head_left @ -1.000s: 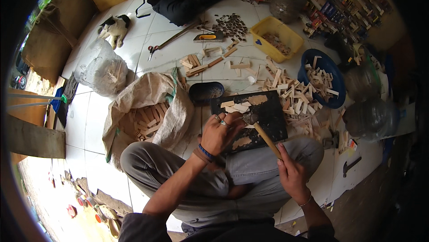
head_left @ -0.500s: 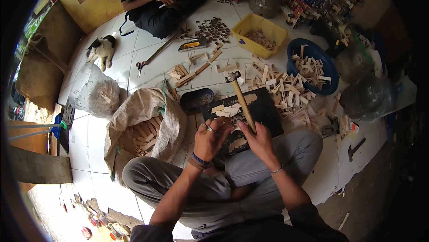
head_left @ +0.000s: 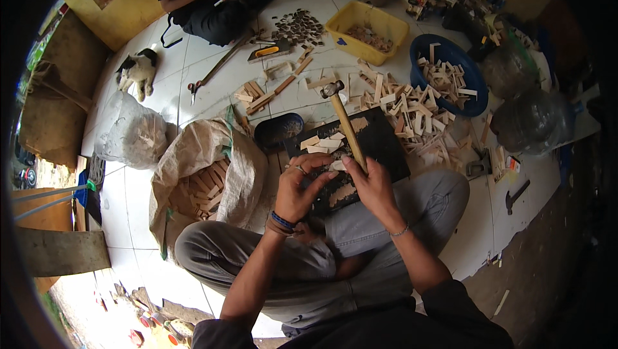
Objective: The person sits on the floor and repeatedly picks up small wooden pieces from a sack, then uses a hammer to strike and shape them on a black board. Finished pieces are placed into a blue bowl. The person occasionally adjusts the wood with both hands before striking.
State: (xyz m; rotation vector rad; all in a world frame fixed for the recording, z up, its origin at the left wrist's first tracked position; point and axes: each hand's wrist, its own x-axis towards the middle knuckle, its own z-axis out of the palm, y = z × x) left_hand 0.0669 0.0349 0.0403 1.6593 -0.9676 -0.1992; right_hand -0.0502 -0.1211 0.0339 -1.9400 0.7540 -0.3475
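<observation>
My right hand point(head_left: 373, 189) is closed round the wooden handle of a hammer point(head_left: 346, 123), whose metal head points away from me. Fingers and thumb of my left hand point(head_left: 297, 189) come together at a small pale wooden piece point(head_left: 337, 165), beside my right thumb. Both hands are over a black board point(head_left: 380, 131) in front of my crossed legs, its surface scuffed and worn to brown in patches. Several flat wooden pieces point(head_left: 317, 144) lie on the board just beyond my left hand. My fingers partly hide the small piece.
An open woven sack point(head_left: 248, 185) of wooden pieces stands left, near a dark blue dish point(head_left: 280, 131). Loose wood point(head_left: 418, 114), a blue basin point(head_left: 479, 82) and a yellow tub point(head_left: 389, 51) lie beyond. Another hammer point(head_left: 517, 197) rests right; a cat point(head_left: 138, 72) and a seated person point(head_left: 219, 1) are farther off.
My left fingers have spread slightly around the small wooden piece, which now shows between my hands. The hammer stays in my right hand. The whole view has shifted a little.
</observation>
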